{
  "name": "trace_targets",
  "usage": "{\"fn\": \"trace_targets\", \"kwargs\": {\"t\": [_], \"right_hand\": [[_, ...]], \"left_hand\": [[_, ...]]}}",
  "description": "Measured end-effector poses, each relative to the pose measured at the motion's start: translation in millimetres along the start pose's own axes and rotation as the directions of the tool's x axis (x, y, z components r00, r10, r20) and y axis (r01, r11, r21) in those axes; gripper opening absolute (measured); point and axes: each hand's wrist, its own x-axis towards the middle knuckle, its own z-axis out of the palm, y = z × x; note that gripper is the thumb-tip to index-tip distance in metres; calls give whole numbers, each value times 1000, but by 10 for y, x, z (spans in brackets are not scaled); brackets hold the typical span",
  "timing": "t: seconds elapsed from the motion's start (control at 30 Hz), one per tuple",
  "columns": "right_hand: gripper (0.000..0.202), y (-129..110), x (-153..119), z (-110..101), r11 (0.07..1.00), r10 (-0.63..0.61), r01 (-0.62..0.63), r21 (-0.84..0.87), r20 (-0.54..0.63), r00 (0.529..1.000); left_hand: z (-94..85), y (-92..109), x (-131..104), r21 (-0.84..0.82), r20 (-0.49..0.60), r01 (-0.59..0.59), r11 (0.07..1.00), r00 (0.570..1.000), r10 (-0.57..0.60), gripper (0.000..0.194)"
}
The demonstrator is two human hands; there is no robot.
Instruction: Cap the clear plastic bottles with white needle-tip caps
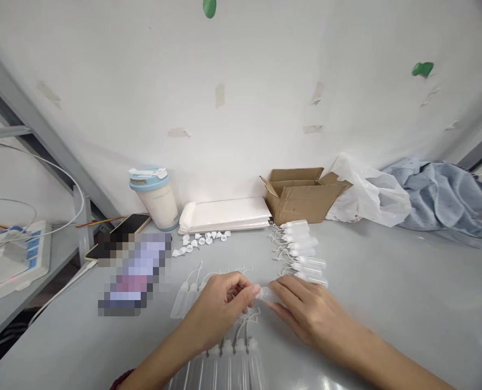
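Between my hands is a small clear plastic squeeze bottle (265,294), mostly covered by fingers. My right hand (312,309) is closed around its body. At its neck end, the thumb and fingers of my left hand (224,303) pinch together; any cap there is hidden. Several similar bottles with thin tethered caps (235,365) lie in a row below my hands. Another row of bottles (184,298) is partly behind my left hand. Beyond my right hand lies a stack of smaller-looking bottles (301,252), their tethers pointing left. Loose white nozzle caps (202,241) are scattered farther back.
White padded envelopes (228,214) and an open cardboard box (306,203) stand against the wall. A lidded cup (157,203), a phone (121,235) and a pixelated device (137,273) are at left. A plastic bag (371,192) and blue cloth (444,197) lie at right.
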Motion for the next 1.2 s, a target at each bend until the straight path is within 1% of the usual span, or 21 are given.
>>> {"fn": "trace_targets", "kwargs": {"t": [0.1,0.13,0.2,0.27,0.33,0.4,0.5,0.57,0.63,0.77,0.93,1.0,1.03,1.07,1.13,1.2], "right_hand": [[28,-9,-9,-8,999,27,-27,18,43,999],[28,-15,-10,-20,997,49,-52,48,70,996],[27,-33,-4,-57,978,113,-135,160,143,983],[27,-52,13,-99,923,174,-236,304,217,960],[30,-69,35,-129,853,208,-304,423,259,943],[32,-80,53,-139,805,226,-325,497,249,942],[29,-83,60,-124,788,266,-312,531,162,950],[27,-77,53,-112,791,289,-302,532,110,951],[27,-66,46,-105,801,289,-287,526,79,954],[23,-36,43,-106,839,243,-235,490,49,969],[25,-31,41,-101,868,190,-203,454,75,979],[25,-36,44,-109,868,190,-207,452,85,978],[25,-37,48,-120,861,202,-220,459,90,975],[25,-38,56,-134,847,217,-239,475,101,971],[27,-39,77,-169,806,241,-279,522,141,960],[30,-38,100,-198,765,252,-307,566,176,952]], "left_hand": [[8,-17,-2,-2,-5,-30,1000,1000,30,22],[9,-19,-4,16,-10,-51,999,999,51,20],[12,-18,-11,30,-12,-87,996,996,88,17],[19,-16,-23,-2,2,-106,994,994,106,16],[26,-15,-33,-62,19,-101,993,995,102,17],[27,-13,-35,-133,38,-82,988,995,88,17],[16,-5,-24,-219,45,-37,975,998,48,21],[11,1,-19,-221,45,-26,975,998,37,22],[15,3,-23,-190,45,-40,981,998,49,21],[27,8,-39,-175,70,-58,983,995,71,30],[14,28,-30,-186,119,-46,982,991,69,32],[21,26,-29,-151,95,-62,986,992,77,28],[28,23,-32,-107,63,-90,990,993,97,24],[36,18,-37,-44,25,-133,990,991,134,20],[49,13,-51,108,-42,-231,967,971,236,16],[50,17,-63,212,-71,-277,937,952,298,15]]}}
